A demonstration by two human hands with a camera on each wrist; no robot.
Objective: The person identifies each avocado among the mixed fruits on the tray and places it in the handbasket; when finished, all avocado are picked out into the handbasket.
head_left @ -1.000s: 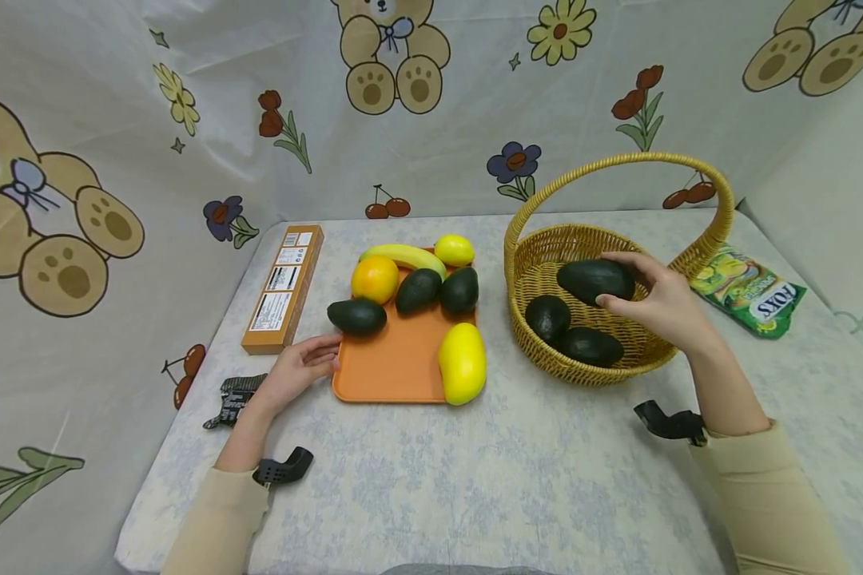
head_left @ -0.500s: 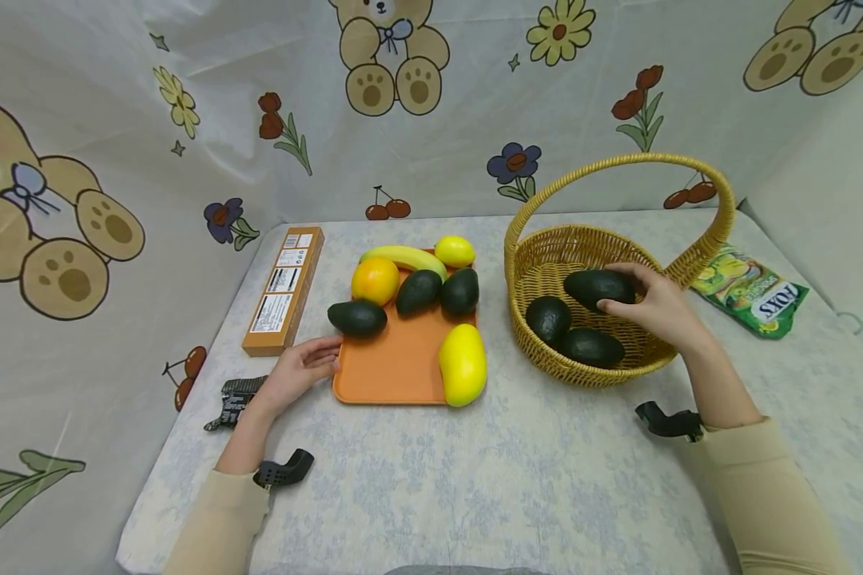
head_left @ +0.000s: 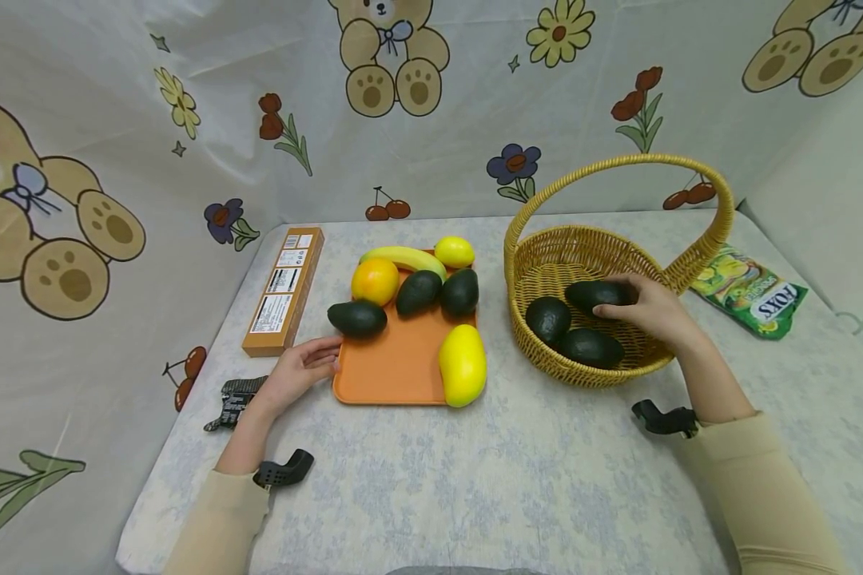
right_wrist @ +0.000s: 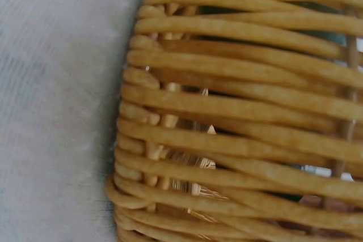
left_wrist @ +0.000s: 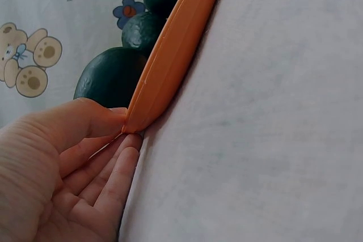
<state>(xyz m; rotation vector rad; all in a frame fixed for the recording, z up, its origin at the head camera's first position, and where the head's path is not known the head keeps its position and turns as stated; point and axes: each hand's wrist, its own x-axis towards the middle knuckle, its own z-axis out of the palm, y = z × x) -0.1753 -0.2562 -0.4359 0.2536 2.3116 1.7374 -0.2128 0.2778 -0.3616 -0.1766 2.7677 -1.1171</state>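
Observation:
Inside the wicker basket point(head_left: 546, 363), my right hand point(head_left: 650, 311) grips a dark green avocado point(head_left: 598, 296) low down. Two more avocados lie beside it, one on the left point(head_left: 548, 319) and one in front point(head_left: 591, 348). In the right wrist view the woven basket wall point(right_wrist: 238, 100) hides most of that hand. My left hand point(head_left: 298, 375) pinches the left edge of the orange tray point(head_left: 395, 375), thumb on top and fingers below, as the left wrist view shows. On the tray are several avocados point(head_left: 357, 319), an orange point(head_left: 375, 280), a banana point(head_left: 403, 257), a lemon point(head_left: 454, 251) and a yellow mango point(head_left: 463, 365).
A long brown box point(head_left: 284, 291) lies left of the tray. A crumpled black packet point(head_left: 235, 402) sits beside my left forearm. Behind the basket on the right is a green snack bag point(head_left: 751, 295). The basket's tall handle point(head_left: 618, 162) arches over its opening.
My right hand has lowered the avocado further into the basket, slightly to the right. The left hand has kept its place on the tray edge.

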